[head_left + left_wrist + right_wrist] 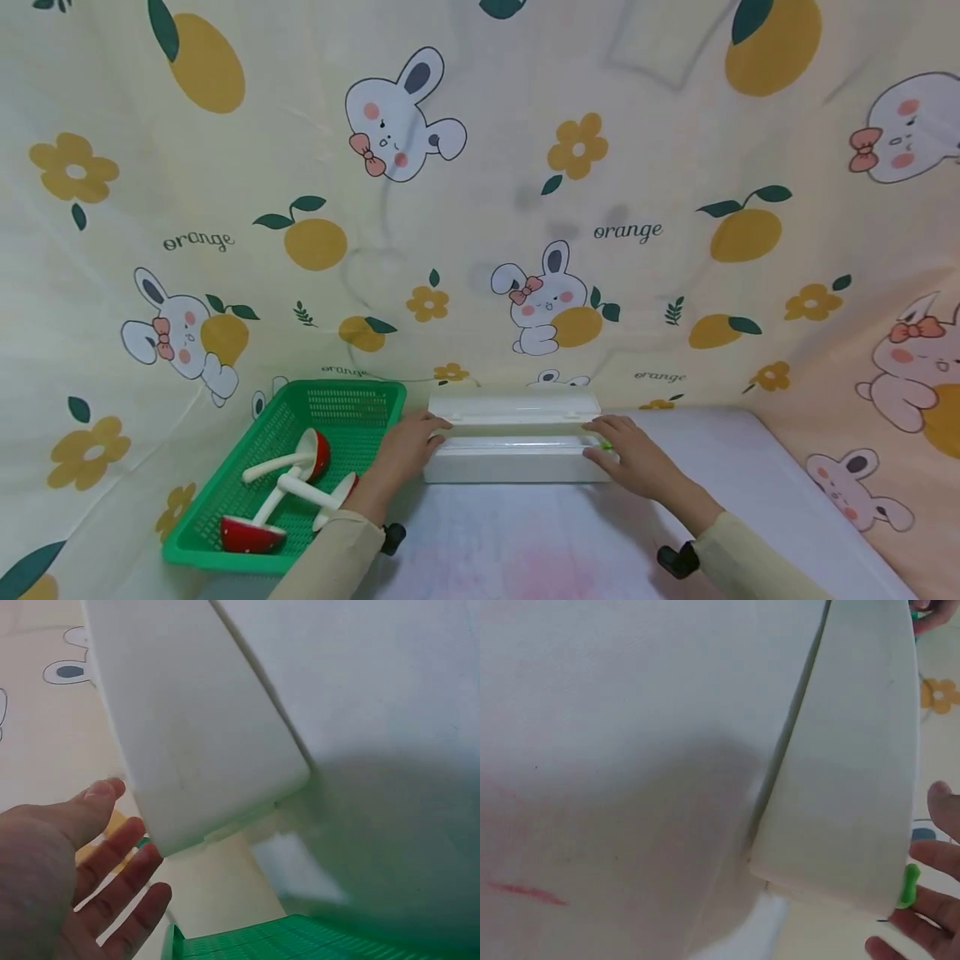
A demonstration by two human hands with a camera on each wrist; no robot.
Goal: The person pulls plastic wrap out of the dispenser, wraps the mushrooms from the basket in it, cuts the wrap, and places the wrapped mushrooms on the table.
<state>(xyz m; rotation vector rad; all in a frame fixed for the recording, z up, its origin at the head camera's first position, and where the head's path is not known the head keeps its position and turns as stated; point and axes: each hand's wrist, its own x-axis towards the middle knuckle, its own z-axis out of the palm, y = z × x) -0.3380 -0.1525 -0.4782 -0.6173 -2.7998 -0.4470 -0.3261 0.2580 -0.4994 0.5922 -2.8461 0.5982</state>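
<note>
A long white box (517, 468), shaped like a cling film dispenser, lies crosswise on the table with its lid (514, 403) raised at the back. A clear, shiny strip runs along its top. My left hand (406, 450) is at the left end, fingertips by the gap under the lid; in the left wrist view its fingers (124, 877) are spread beside the box's corner. At the other end is my right hand (630, 454), its fingers loosely extended. A small green tab (908, 886) sticks out at that end, right by the right fingertips.
To the left stands a green basket (197, 510) holding several white-handled ladles (251, 535) with red, white-dotted bowls. A patterned cloth (480, 217) with rabbits and oranges hangs behind the table (480, 550). A red streak (529, 892) marks the tabletop.
</note>
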